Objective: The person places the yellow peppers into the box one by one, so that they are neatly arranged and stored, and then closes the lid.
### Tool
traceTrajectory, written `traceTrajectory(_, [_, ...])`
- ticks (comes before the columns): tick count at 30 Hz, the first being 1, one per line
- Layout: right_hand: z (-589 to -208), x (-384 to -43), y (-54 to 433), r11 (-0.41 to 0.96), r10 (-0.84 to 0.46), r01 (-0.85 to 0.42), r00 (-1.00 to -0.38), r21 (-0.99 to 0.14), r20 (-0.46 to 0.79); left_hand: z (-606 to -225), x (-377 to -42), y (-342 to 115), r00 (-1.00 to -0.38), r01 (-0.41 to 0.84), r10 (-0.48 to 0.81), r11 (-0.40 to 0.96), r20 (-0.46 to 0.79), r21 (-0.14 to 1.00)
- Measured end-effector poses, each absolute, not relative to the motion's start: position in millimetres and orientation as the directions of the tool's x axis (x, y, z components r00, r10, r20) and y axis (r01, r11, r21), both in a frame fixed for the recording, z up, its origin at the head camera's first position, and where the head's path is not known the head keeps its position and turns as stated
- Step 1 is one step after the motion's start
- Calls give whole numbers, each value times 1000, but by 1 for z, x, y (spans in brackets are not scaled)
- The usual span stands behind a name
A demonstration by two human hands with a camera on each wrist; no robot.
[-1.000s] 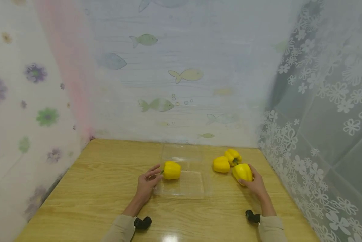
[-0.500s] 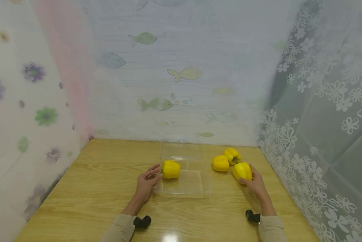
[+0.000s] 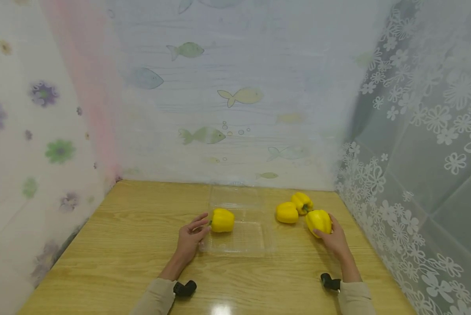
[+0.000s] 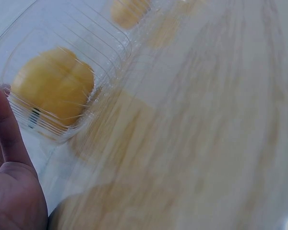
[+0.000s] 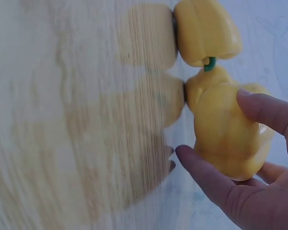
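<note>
Within right hand | yellow pepper | gripped near other peppers

My fingers rise along the left edge of the frame, one tip near the clear ribbed container at upper left; whether it touches, I cannot tell; behind the ribbed wall sits a yellow pepper, dark stem low; a second pepper meets the top edge; the bench, streaked and reflective, fills the right.
</note>
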State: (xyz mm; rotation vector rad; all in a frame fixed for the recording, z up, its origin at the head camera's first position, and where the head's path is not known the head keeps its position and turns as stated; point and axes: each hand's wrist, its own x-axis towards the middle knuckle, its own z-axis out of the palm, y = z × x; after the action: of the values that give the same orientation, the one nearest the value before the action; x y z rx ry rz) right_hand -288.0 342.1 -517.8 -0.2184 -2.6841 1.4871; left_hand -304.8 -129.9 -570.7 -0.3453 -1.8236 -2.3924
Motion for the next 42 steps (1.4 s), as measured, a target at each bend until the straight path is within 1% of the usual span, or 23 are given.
traceTrajectory(2, [-518, -288, 342, 512, 154, 92, -988, -854, -14, -571, -305, -130, -967, 228, 49, -272, 250, 935])
traceTrajectory(13, [-520, -286, 338, 360, 148, 49, -989, -932, 6, -572, -305, -129, -965, 229, 52, -300, 255, 926])
traceTrajectory(21, [-517, -286, 338, 330, 186, -28, -978, -944, 94, -572, -305, -129, -966, 227, 47, -302, 253, 926])
traceTrajectory(29, [-514, -285, 339, 378, 172, -81, -973, -922, 155, -573, -306, -130, -963, 236, 53, -303, 264, 923])
traceTrajectory(33, [-514, -285, 339, 362, 135, -102, -978, -927, 160, -573, -306, -131, -962, 238, 57, -300, 267, 924])
traceTrajectory(40, [-515, -288, 336, 250, 81, -103, -989, -963, 126, -573, -306, -131, -963, 234, 59, -301, 262, 925])
traceTrajectory(42, [-514, -288, 334, 249, 78, -101, -989, -963, 124, -574, -306, -131, -962, 235, 62, -306, 266, 923])
